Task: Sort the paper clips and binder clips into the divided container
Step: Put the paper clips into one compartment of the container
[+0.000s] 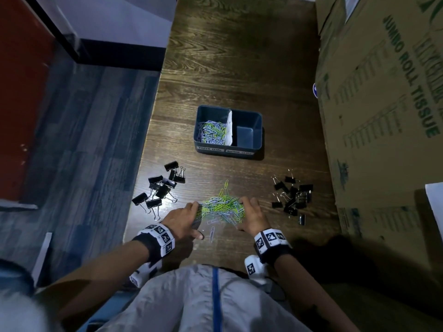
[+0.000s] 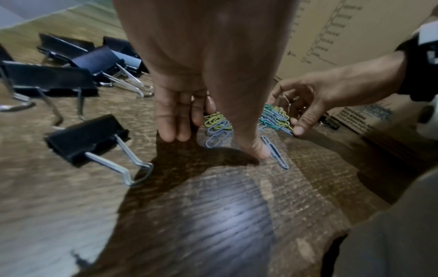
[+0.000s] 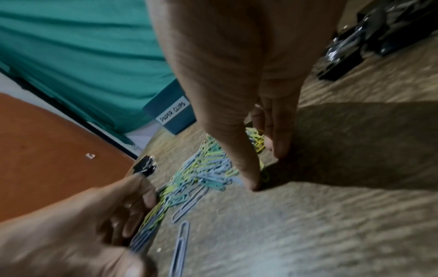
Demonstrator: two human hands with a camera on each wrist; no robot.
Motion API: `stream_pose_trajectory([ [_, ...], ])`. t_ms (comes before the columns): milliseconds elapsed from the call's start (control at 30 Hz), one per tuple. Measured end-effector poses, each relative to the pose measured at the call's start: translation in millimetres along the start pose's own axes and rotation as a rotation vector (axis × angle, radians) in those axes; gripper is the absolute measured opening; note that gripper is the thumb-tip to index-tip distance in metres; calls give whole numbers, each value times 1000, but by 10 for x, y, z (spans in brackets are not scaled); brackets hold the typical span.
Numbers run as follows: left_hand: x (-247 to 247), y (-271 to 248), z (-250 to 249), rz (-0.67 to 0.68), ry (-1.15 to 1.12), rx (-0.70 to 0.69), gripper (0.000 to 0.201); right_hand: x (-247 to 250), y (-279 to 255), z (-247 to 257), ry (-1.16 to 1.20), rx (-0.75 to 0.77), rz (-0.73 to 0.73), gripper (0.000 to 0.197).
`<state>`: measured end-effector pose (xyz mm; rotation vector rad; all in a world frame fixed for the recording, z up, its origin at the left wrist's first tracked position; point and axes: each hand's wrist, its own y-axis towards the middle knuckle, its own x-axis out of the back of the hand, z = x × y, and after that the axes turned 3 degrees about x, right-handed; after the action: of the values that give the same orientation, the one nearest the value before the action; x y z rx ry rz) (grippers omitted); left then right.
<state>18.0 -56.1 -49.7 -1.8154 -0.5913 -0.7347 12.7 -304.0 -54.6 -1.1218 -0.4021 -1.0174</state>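
A heap of green, blue and lilac paper clips (image 1: 221,208) lies on the dark wooden table (image 1: 239,68) near its front edge. My left hand (image 1: 184,219) presses against the heap's left side, its fingers (image 2: 174,129) straight and tips on the wood. My right hand (image 1: 251,216) stands against the right side, fingers (image 3: 279,142) also pointing down. One lilac clip (image 1: 212,233) lies loose in front. Beyond the heap stands the blue divided container (image 1: 229,109): paper clips (image 1: 213,133) fill its left half, while its right half (image 1: 247,137) is bare. Black binder clips lie in a left group (image 1: 160,188) and a right group (image 1: 292,197).
Large cardboard boxes (image 1: 383,116) wall off the table's right side, close to the right binder clips. The table's left edge (image 1: 146,159) runs just beside the left binder clips, with floor below. Bare wood stretches behind the container.
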Motion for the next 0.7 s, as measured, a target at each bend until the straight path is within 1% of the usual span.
stream_pose_trajectory([
  [67,10,60,-77,-15,1,-12,80,-74,22,120,2,10,-32,72],
  [133,18,109,-129,-69,-58,-23,67,-123,55,220,28,19,-64,69],
  [233,72,100,-172,-154,-189,-59,44,-110,100,292,95,14,-28,71],
  [267,94,85,-175,-171,-209,-66,40,-85,116,287,112,12,-9,73],
  [300,107,67,-170,-184,-209,-67,41,-43,128,281,119,13,-3,76],
  [333,114,51,-160,-191,-179,-55,47,0,144,260,110,13,-11,79],
  [400,95,42,-129,-153,-51,-18,72,110,159,236,31,19,-13,88],
  [500,43,63,-141,-71,70,13,105,272,179,285,-191,70,103,112],
  [567,26,106,-177,-73,103,27,120,315,205,364,-289,104,176,123],
  [633,18,151,-213,-96,100,50,128,295,230,446,-377,146,203,128],
  [700,25,191,-238,-123,68,44,121,236,229,497,-428,188,197,122],
])
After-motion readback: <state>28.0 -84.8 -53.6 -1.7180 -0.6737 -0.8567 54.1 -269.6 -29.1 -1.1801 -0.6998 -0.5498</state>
